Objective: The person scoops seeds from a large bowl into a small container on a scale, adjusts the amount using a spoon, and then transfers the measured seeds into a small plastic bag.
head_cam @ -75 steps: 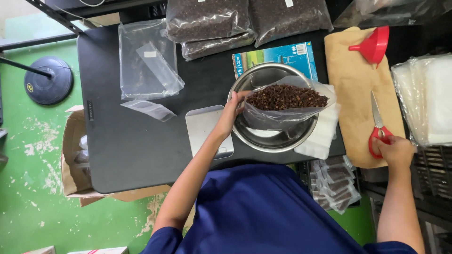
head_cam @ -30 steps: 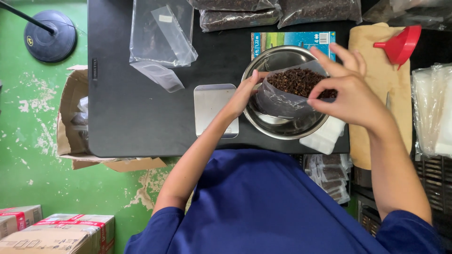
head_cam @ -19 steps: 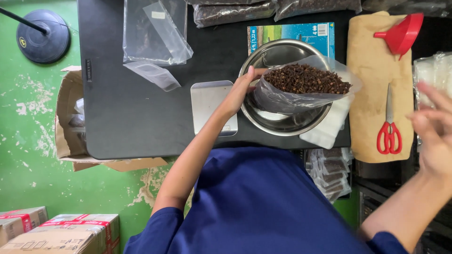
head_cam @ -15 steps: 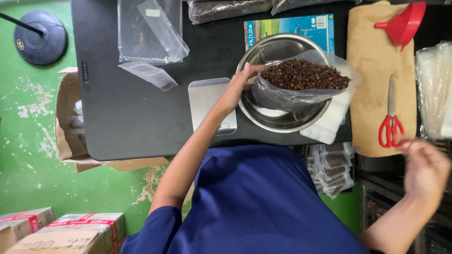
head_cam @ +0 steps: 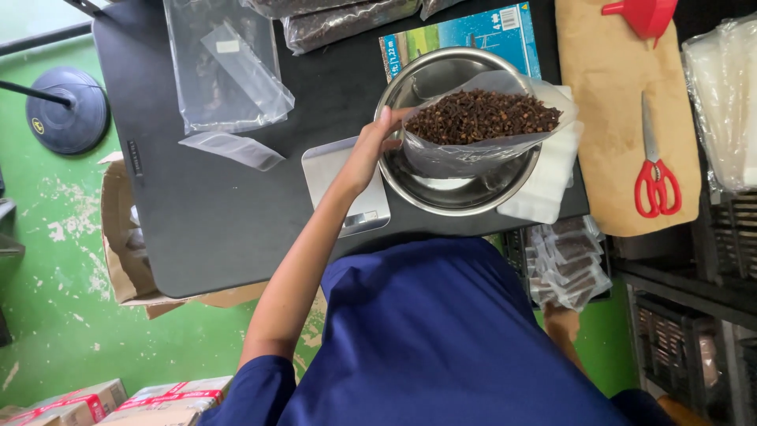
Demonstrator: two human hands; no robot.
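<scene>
My left hand [head_cam: 369, 147] grips the left edge of a clear plastic bag [head_cam: 473, 151] full of dark brown cloves [head_cam: 481, 117]. The bag stands open inside a steel bowl [head_cam: 457, 207] on the black table [head_cam: 221, 229]. A small silver scale [head_cam: 337, 172] lies just left of the bowl, under my left wrist. My right hand [head_cam: 560, 322] is down below the table's edge, just under a pile of small filled packets [head_cam: 572, 264]; its fingers are hidden by my blue shirt.
Red-handled scissors [head_cam: 656, 185] and a red funnel [head_cam: 646, 14] lie on a beige cloth [head_cam: 607, 118] to the right. Empty clear bags [head_cam: 225, 71] sit at the back left, a stack of clear bags [head_cam: 725, 102] at far right. A cardboard box [head_cam: 126, 237] stands on the green floor.
My right hand left the scissors, reached to the bag's rim, then swung away right and dropped below the table toward the packets. My left hand kept its hold on the bag.
</scene>
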